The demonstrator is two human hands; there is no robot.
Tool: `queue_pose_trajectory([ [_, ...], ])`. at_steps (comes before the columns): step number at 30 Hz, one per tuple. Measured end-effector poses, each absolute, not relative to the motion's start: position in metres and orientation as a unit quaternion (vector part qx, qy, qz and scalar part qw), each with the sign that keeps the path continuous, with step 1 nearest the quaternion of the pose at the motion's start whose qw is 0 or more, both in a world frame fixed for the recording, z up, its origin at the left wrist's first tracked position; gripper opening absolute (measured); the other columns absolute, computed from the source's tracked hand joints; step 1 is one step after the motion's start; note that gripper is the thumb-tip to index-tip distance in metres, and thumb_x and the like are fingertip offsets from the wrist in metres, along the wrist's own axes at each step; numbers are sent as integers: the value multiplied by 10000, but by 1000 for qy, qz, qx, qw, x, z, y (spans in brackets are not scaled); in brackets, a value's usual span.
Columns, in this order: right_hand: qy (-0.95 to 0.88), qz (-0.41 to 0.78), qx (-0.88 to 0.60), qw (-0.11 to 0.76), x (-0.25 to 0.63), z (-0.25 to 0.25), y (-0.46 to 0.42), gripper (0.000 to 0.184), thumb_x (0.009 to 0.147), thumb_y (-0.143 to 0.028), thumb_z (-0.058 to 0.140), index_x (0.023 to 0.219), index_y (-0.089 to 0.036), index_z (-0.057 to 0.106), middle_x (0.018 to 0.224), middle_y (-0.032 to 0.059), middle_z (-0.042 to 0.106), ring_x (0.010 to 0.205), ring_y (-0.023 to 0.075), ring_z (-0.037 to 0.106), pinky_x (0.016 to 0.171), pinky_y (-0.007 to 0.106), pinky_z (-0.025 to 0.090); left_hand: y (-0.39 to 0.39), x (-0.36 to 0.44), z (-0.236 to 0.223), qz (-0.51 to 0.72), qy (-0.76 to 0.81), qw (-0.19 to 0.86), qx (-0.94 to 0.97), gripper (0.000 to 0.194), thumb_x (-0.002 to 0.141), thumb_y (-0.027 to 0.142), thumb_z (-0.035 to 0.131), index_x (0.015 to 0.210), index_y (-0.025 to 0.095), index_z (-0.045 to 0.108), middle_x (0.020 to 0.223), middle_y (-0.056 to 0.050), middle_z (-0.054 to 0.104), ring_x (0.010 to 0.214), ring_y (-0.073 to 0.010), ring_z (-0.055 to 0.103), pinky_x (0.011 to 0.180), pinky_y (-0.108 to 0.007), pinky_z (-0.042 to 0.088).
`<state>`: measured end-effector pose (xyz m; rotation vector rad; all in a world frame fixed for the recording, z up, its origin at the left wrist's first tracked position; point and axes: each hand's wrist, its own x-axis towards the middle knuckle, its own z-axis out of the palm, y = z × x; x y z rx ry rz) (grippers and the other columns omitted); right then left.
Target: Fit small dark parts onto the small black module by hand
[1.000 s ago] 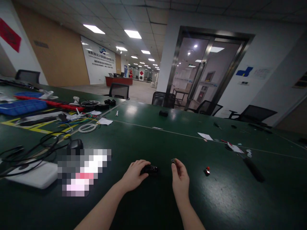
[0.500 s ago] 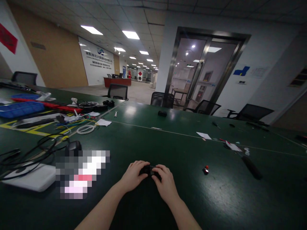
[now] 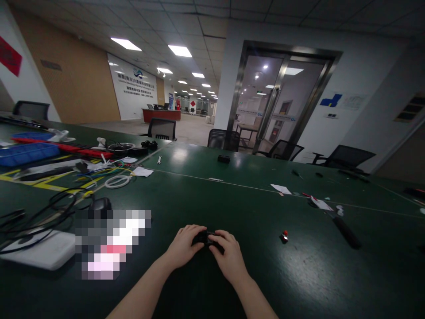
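A small black device [image 3: 203, 237] rests on the dark green table [image 3: 206, 195] near its front edge. My left hand [image 3: 183, 248] curls around the device's left side, fingers closed on it. From the right, my right hand [image 3: 226, 256] meets it, fingers bent and pressed on the device's top and right end. Most of the device is hidden under both hands. A small red-and-black part [image 3: 284, 236] lies on the table to the right of my right hand, apart from it.
A white flat device [image 3: 40, 250] and tangled black cables [image 3: 43, 210] lie at the left. Coloured wires [image 3: 99, 170], a white cable coil [image 3: 117, 181] and blue trays [image 3: 28, 153] sit farther left. A black tool handle [image 3: 347, 231] and paper scraps [image 3: 281, 189] lie right. Office chairs line the far edge.
My right hand, held apart a second ago pinching a small part, has moved left onto the black device and now presses on it. The left hand stayed on the device.
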<state>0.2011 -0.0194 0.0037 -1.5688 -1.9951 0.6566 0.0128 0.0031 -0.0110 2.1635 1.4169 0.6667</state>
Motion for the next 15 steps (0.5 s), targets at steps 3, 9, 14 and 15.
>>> queue_pose_trajectory([
  [3, -714, 258, -591, 272, 203, 1, -19, 454, 768, -266, 572, 1215, -327, 526, 1274, 7, 505, 1180, 230, 457, 985, 412, 364, 3, 14, -9, 243, 521, 233, 784, 421, 788, 210, 568, 1200, 278, 515, 1198, -12, 577, 1136, -208, 484, 971, -358, 340],
  [9, -693, 285, -597, 287, 205, -4, -16, 482, 765, -245, 568, 1241, -277, 499, 1252, 13, 535, 1195, 212, 456, 1009, 386, 358, 2, 15, -8, 234, 527, 236, 782, 425, 795, 203, 543, 1210, 289, 507, 1239, -12, 547, 1162, -211, 469, 985, -365, 329],
  [14, -680, 300, -610, 275, 205, -2, -17, 458, 782, -245, 552, 1236, -270, 499, 1251, 15, 536, 1193, 215, 461, 989, 389, 384, 4, 13, -11, 225, 535, 241, 778, 464, 812, 225, 517, 1268, 295, 460, 1283, -9, 517, 1195, -213, 444, 1005, -368, 309],
  [15, -678, 302, -612, 273, 205, -1, -17, 456, 781, -242, 554, 1233, -270, 501, 1250, 14, 536, 1193, 213, 460, 990, 387, 384, 4, 13, -12, 223, 535, 242, 778, 471, 815, 228, 513, 1277, 295, 452, 1289, -10, 513, 1200, -214, 440, 1008, -370, 306],
])
